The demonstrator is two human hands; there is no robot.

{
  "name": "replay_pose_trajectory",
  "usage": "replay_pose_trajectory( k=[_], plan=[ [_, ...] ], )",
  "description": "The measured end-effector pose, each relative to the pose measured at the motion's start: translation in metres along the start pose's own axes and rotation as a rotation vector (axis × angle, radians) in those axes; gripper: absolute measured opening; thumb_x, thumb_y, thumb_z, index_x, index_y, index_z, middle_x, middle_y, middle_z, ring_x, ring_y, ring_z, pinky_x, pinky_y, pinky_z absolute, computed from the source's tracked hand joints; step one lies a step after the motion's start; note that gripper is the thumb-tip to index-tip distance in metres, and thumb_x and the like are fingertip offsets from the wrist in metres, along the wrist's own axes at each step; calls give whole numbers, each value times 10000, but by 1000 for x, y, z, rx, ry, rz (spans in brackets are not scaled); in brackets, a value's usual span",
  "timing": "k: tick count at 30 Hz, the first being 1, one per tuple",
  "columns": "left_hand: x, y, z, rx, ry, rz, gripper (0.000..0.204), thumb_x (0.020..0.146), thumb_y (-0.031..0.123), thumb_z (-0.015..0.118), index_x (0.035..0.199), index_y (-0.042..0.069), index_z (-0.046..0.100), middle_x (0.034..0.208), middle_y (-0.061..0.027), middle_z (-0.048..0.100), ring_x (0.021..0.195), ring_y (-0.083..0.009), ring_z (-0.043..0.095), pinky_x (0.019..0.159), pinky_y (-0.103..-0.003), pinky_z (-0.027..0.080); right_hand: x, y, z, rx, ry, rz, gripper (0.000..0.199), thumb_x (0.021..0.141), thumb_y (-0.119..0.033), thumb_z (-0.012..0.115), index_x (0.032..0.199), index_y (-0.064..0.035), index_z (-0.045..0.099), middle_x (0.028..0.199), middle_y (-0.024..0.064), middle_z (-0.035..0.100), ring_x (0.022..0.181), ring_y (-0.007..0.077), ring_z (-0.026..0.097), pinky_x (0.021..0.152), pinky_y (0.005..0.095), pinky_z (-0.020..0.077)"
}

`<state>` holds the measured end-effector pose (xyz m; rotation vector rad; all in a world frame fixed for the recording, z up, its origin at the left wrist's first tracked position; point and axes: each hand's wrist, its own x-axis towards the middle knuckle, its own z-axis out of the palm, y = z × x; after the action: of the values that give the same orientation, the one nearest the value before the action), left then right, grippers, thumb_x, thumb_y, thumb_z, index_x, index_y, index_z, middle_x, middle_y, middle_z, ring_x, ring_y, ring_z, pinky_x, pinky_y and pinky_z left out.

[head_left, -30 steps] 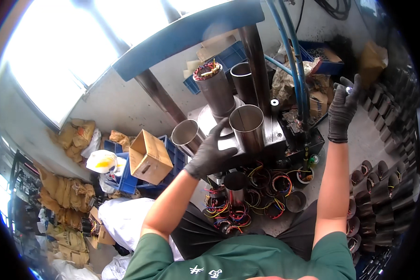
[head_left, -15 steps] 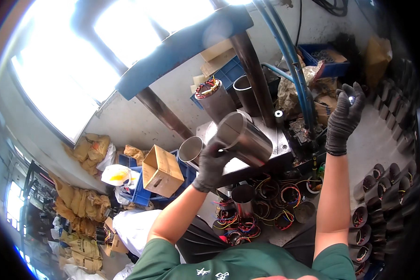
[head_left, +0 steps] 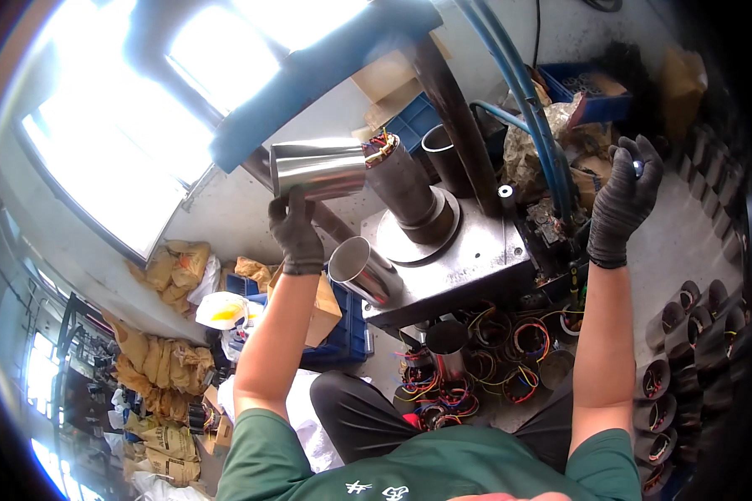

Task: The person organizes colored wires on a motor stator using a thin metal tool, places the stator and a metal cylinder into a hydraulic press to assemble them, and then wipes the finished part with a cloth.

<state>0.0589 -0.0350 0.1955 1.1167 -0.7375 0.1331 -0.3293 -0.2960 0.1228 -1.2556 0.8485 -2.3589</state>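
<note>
A: Left hand?
B: Gloved, grip closed under a shiny steel sleeve, held lying sideways, raised far left of the machine.
A: What's beside it?
B: Sleeve's right end meets a dark cylinder with coloured windings on top, tilted on the grey press block.
A: Right hand?
B: Gloved, raised at right, fingers curled round a small shiny bit; can't tell what.
A: Rest?
B: Second steel tube at the block's left edge; wound stators below.
</note>
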Motion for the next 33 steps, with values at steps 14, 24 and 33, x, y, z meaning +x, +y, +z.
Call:
replay_pose_trajectory(
  k=[14,24,33],
  plan=[
    [125,4,83,352,-264,-169,300,944,307,743,954,32,624,865,-32,633,755,-126,589,634,-307,536,52,-35,-43,-45,-422,189,232,998,-222,646,1097,-34,738,924,55,709,844,141,652,825,306,539],
    [137,5,110,522,-532,-112,385,912,382,769,858,29,625,724,-37,627,594,-117,543,548,-275,439,56,-25,-45,-114,-475,134,228,1023,-181,605,1141,-22,719,1008,73,728,896,144,687,864,291,555],
    [147,-10,100,693,-523,8,496,900,478,738,918,-15,684,774,-74,673,683,-158,622,664,-329,504,53,-34,-43,-77,-443,252,211,1021,-172,601,1125,-46,734,955,41,742,848,111,691,817,259,563]
  ],
)
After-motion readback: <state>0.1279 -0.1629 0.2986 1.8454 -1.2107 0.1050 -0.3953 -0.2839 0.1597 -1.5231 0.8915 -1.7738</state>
